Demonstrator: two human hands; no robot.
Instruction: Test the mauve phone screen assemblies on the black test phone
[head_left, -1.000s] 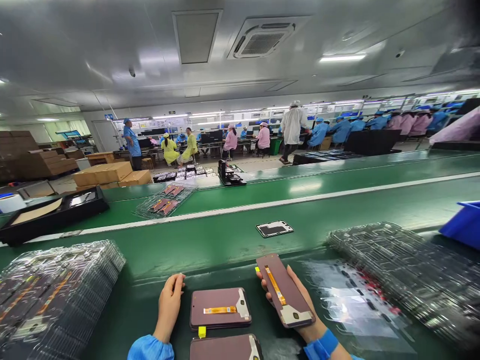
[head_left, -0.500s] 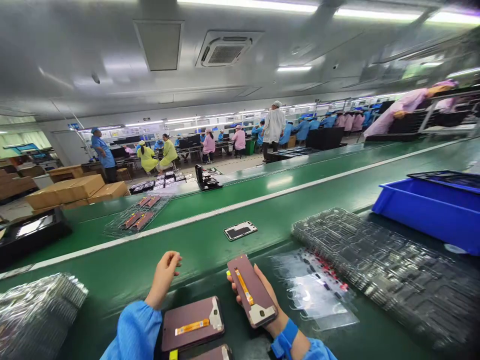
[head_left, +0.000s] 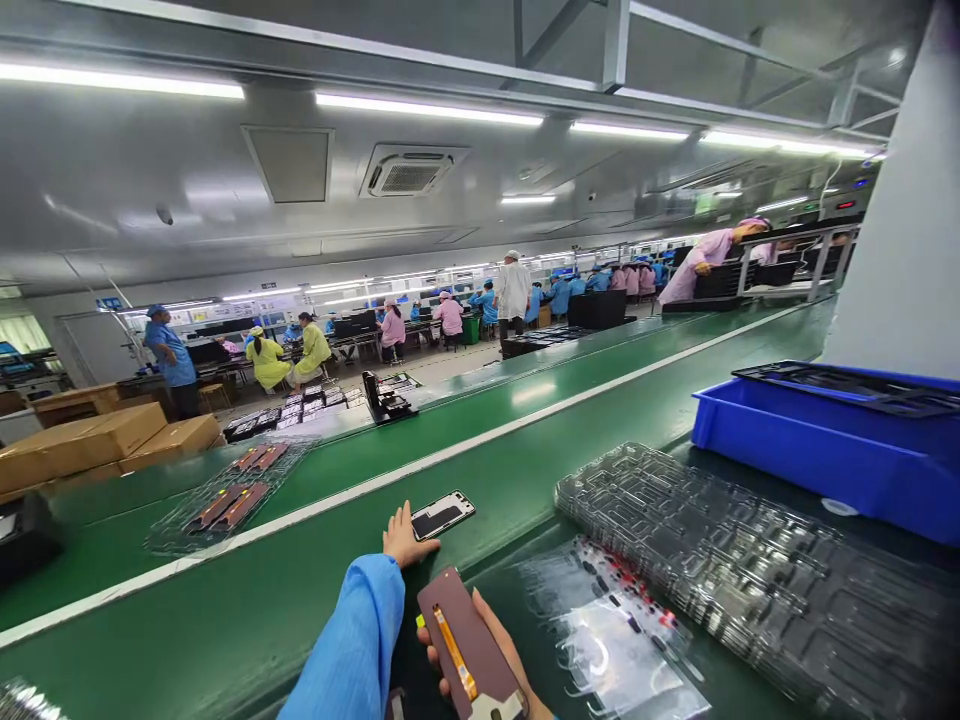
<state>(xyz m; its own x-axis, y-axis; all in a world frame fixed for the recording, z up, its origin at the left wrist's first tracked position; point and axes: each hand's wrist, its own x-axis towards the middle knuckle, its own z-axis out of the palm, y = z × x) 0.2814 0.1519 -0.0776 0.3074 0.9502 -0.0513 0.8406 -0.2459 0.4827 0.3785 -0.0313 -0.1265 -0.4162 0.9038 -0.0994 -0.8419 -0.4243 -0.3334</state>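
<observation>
My left hand (head_left: 405, 538) reaches out over the green belt (head_left: 315, 570), fingers spread, at the near left end of a phone frame (head_left: 444, 515). The frame lies flat, whitish with a dark panel; whether the hand touches it I cannot tell. In my right hand (head_left: 499, 640) is a phone screen (head_left: 466, 640), its maroon back up, with an orange flex cable and a silver patch at the lower end. A yellow tab sticks out at its left edge. Below my left sleeve, the corner of another part is mostly hidden.
Clear plastic trays (head_left: 675, 540) are stacked at the right, beside clear film sheets (head_left: 615, 640). Behind them stands a blue bin (head_left: 810, 450). Farther left, a clear tray (head_left: 180, 520) carries several maroon screens. Co-workers sit and stand beyond the belt.
My left hand has moved forward and right to the phone frame, its fingers now spread. My right hand still holds the phone screen. The view has tilted up and turned right.
</observation>
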